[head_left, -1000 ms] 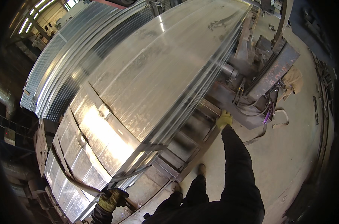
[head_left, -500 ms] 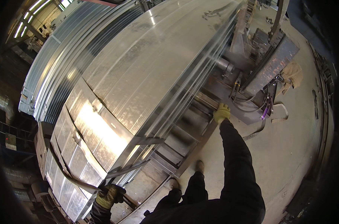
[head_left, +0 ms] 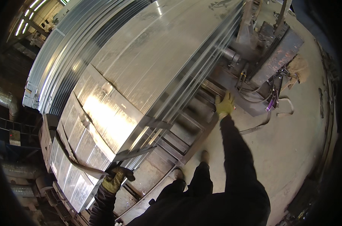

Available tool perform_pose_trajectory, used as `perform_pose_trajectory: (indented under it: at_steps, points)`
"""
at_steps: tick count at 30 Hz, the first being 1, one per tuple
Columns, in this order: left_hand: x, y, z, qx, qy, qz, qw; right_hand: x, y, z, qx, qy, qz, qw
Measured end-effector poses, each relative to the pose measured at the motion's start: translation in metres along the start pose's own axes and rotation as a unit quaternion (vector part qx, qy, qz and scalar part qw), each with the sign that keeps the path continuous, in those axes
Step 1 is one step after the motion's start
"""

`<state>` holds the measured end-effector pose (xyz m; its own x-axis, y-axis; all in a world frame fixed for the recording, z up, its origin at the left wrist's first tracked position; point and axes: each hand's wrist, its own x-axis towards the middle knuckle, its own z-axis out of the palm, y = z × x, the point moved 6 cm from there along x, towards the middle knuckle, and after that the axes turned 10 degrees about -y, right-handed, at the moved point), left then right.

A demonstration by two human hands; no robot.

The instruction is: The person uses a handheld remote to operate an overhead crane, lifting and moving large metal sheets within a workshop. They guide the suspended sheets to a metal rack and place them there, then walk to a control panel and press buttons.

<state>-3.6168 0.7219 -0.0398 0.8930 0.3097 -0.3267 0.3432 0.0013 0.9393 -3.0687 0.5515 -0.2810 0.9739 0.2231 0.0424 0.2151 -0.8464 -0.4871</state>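
Observation:
A long stack of shiny grey sheet metal (head_left: 152, 60) runs from the near left to the far right. Flat bands (head_left: 120, 98) cross its near end. My left hand (head_left: 116, 180), in a dark-stained yellow glove, is closed at the stack's near corner on the end of a loose flat strap (head_left: 89, 170). This strap curves over the stack's near left end. Held out to the far right, my right hand (head_left: 225, 105) wears a yellow glove, its fingers apart and nothing visible in them. It is beside the dark steel frame (head_left: 195, 145) under the stack.
Ribbed metal profiles (head_left: 61, 71) are stacked at the far left. A rusty steel upright (head_left: 278, 56) with hoses (head_left: 250, 90) stands beyond my right hand. Another strap (head_left: 261, 126) lies on the concrete floor (head_left: 284, 162). My shoes (head_left: 205, 156) are close to the frame's edge.
My right hand has gone from curled fingers to spread ones. My left hand has risen slightly to the right, still with the strap end. The view has shifted a little.

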Motion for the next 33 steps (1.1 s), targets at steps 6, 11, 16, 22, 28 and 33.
perform_pose_trajectory:
  at_steps: [6,11,16,22,28,33]
  points:
    - [0.004,0.025,0.008,0.054,-0.103,0.041,0.992,-0.172,-0.165,-0.053,0.451,-0.052,-0.15,0.878]
    - [0.013,0.017,0.006,0.026,-0.112,0.066,0.991,-0.212,-0.267,-0.085,0.557,0.059,-0.092,0.823]
    - [0.016,0.006,0.006,-0.08,-0.132,0.052,0.987,-0.203,-0.274,-0.076,0.615,0.056,-0.086,0.782]
    - [0.023,0.003,0.011,-0.208,-0.189,0.005,0.96,-0.205,-0.276,-0.08,0.616,0.086,-0.126,0.773]
    - [0.032,0.011,0.013,-0.243,-0.194,0.02,0.95,-0.186,-0.284,-0.088,0.661,0.057,-0.124,0.737]
    - [0.041,0.019,0.013,-0.322,-0.217,0.013,0.921,-0.179,-0.292,-0.097,0.666,0.062,-0.127,0.732]
